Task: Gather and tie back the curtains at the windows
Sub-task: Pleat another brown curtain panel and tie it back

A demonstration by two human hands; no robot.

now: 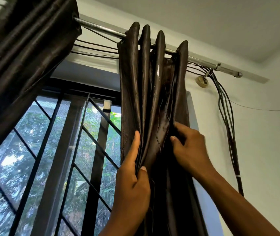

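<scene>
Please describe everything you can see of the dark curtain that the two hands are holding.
The right curtain is dark brown, shiny, satin-like cloth with loose threads. It hangs by eyelets from the metal rod, bunched into tall folds at the window's right edge, beside the wall. The left hand pinches its left folds between thumb and fingers; the right hand grips the right folds. No tie is visible.

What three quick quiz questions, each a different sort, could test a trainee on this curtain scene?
1. True or false: both hands grip the gathered dark brown satin curtain.
2. The shiny metal curtain rod carries how many curtains? A one, B two, C three.
3. What hangs down the wall right of it?

Key: 1 true, left hand and right hand both pinch folds. 2 B, counting the second dark curtain. 3 The bundle of black cables.
</scene>
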